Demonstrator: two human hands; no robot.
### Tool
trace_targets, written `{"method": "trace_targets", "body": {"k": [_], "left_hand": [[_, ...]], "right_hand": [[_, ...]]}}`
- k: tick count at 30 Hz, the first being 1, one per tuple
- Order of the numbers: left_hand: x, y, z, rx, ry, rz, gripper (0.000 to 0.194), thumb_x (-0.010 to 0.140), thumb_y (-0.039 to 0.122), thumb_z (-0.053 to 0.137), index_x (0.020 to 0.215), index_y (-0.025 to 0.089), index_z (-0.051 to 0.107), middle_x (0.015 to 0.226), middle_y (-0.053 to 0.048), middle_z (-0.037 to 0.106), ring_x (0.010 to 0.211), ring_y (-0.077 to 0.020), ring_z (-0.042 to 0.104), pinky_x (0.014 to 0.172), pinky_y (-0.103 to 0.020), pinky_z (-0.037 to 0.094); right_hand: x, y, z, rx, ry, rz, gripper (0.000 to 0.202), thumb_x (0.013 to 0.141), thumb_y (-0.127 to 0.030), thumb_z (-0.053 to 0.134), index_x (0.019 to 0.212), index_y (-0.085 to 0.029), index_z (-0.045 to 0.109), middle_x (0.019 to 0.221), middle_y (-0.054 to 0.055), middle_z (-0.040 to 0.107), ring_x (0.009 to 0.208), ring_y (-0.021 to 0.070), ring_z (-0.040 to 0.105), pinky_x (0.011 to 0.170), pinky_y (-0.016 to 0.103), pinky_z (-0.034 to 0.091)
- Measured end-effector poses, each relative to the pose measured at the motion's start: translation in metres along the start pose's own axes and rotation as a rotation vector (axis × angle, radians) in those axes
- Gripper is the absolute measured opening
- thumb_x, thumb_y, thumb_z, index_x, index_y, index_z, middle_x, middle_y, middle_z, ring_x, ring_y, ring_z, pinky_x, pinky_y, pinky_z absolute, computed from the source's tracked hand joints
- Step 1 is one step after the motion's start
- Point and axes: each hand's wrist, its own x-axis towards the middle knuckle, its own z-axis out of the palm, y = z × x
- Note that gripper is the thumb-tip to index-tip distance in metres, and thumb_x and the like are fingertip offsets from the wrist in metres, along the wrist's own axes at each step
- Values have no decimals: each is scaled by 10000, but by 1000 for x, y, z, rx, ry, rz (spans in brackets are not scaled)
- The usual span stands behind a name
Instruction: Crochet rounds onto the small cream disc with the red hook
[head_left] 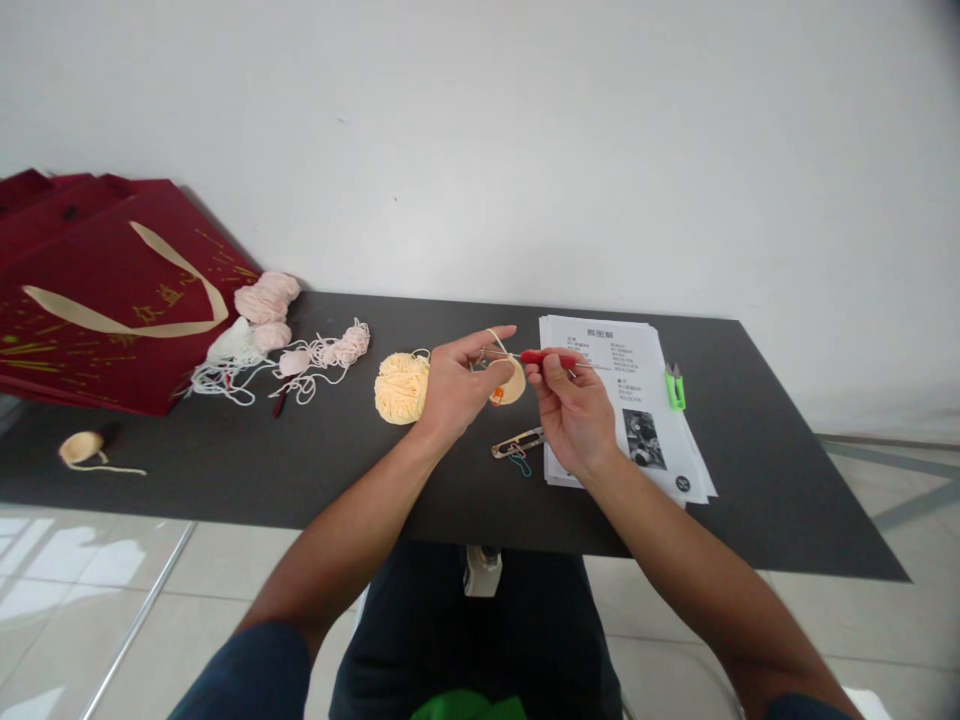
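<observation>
My left hand [459, 392] pinches a small round pale-yellow crochet piece [513, 384] between thumb and fingers. A strand of yarn loops over its raised index finger. On the piece sits a small orange clip, probably a stitch marker [496, 398]. In my right hand [576, 420] is a crochet hook [537, 356] with a red handle, gripped by thumb and fingers and pointing left at the piece. The exact stitch at the hook's tip is too small to make out. Just left of my left hand lies a pale-yellow yarn ball [400, 388], partly hidden by that hand.
Printed sheets [600, 335] lie under and beside my right hand, with green snips [675, 388] on their right edge. Metal snips [517, 442] lie nearer me. Pink yarn [346, 347], a dark red bag [97, 290] and a small cream crochet piece [81, 447] are at left.
</observation>
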Motion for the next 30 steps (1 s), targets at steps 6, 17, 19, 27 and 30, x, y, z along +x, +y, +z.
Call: {"method": "trace_targets", "body": {"k": [6, 17, 19, 27, 30], "left_hand": [[-1, -2, 3, -41, 30, -3, 365, 695, 188, 799, 1057, 227, 819, 818, -5, 715, 657, -114, 590, 623, -252, 502], [-3, -1, 5, 16, 61, 73, 459, 697, 136, 720, 1148, 208, 767, 788, 26, 630, 658, -98, 551, 611, -225, 454], [-3, 1, 6, 38, 80, 89, 463, 695, 135, 715, 1150, 201, 761, 781, 27, 641, 662, -101, 558, 626, -230, 463], [-2, 3, 7, 30, 95, 111, 461, 694, 125, 708, 1147, 197, 752, 780, 25, 679, 666, -104, 585, 649, -240, 491], [-2, 2, 5, 28, 84, 122, 456, 708, 122, 705, 1157, 188, 747, 779, 17, 683, 667, -105, 593, 637, -239, 495]], "right_hand": [[0, 1, -2, 1, -16, -4, 155, 848, -336, 837, 922, -237, 743, 921, -23, 817, 792, 54, 741, 795, 142, 643], [0, -1, 0, -27, -7, -61, 144, 850, -328, 832, 901, -244, 726, 922, -16, 807, 769, 71, 715, 743, 181, 630], [0, -2, -1, -51, -4, -103, 153, 839, -330, 840, 893, -253, 720, 919, -17, 799, 760, 83, 704, 709, 201, 620], [5, -12, -4, -139, -54, -312, 217, 829, -355, 845, 871, -266, 652, 883, -28, 732, 712, 88, 629, 649, 234, 523], [7, -15, -5, -157, -39, -351, 241, 812, -375, 857, 864, -266, 648, 869, -25, 726, 691, 95, 616, 633, 246, 507]]}}
